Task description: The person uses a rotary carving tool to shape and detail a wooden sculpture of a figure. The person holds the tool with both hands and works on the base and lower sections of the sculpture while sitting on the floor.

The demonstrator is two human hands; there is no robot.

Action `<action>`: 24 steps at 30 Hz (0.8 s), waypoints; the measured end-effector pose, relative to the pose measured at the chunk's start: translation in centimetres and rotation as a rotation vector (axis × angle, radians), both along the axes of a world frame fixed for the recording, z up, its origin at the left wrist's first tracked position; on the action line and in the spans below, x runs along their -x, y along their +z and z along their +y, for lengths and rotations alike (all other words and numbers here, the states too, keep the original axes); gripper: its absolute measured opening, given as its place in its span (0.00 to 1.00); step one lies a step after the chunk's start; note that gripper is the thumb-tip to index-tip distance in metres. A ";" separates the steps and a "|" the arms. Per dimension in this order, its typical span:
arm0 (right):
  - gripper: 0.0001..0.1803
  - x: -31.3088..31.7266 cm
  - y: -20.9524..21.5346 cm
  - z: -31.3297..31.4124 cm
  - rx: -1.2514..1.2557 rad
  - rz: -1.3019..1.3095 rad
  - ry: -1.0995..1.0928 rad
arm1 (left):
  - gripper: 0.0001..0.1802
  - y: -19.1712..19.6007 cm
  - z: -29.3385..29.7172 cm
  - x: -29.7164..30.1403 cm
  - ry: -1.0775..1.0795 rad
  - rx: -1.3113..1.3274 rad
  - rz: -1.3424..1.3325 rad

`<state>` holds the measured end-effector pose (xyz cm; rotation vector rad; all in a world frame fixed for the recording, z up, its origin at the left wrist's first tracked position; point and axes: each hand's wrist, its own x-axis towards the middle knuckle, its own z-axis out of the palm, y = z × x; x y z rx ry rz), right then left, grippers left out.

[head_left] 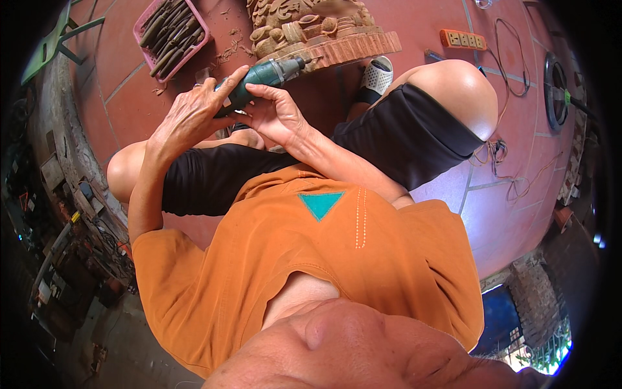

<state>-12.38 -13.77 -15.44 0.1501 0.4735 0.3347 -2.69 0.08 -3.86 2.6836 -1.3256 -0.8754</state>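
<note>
Left hand (186,117) and right hand (278,118) hold a green rotary power tool (262,81), upper centre of the frame.
Left fingers close around its body; right fingers are part-curled against it. Beyond stands a carved wooden piece (308,31); upper left, a pink basket (207,34) holds slender brown sticks (170,35).

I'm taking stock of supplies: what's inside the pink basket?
The pink basket holds many slim, brown, stick-like pieces, lying roughly side by side. Whatever is beneath the top ones is covered and cannot be seen.
</note>
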 end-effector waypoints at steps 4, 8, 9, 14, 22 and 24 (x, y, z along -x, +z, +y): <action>0.17 0.1 0.4 0.0 -0.007 0.013 -0.003 | 0.52 -0.1 0.0 0.0 -0.002 -0.011 0.003; 0.17 0.2 0.7 -0.1 -0.010 0.026 -0.005 | 0.52 0.0 -0.1 -0.1 -0.010 -0.016 0.008; 0.17 0.2 0.7 -0.1 -0.010 0.030 -0.004 | 0.52 0.0 -0.1 -0.1 -0.013 -0.013 0.009; 0.17 0.4 0.3 0.2 -0.019 0.016 -0.021 | 0.52 -0.1 0.0 -0.1 -0.021 -0.008 0.017; 0.21 0.6 0.5 0.3 0.009 0.042 -0.038 | 0.52 -0.3 0.0 -0.1 -0.035 0.004 0.017; 0.22 0.6 0.4 0.3 0.007 0.059 -0.032 | 0.51 -0.3 0.0 -0.1 -0.035 0.001 0.022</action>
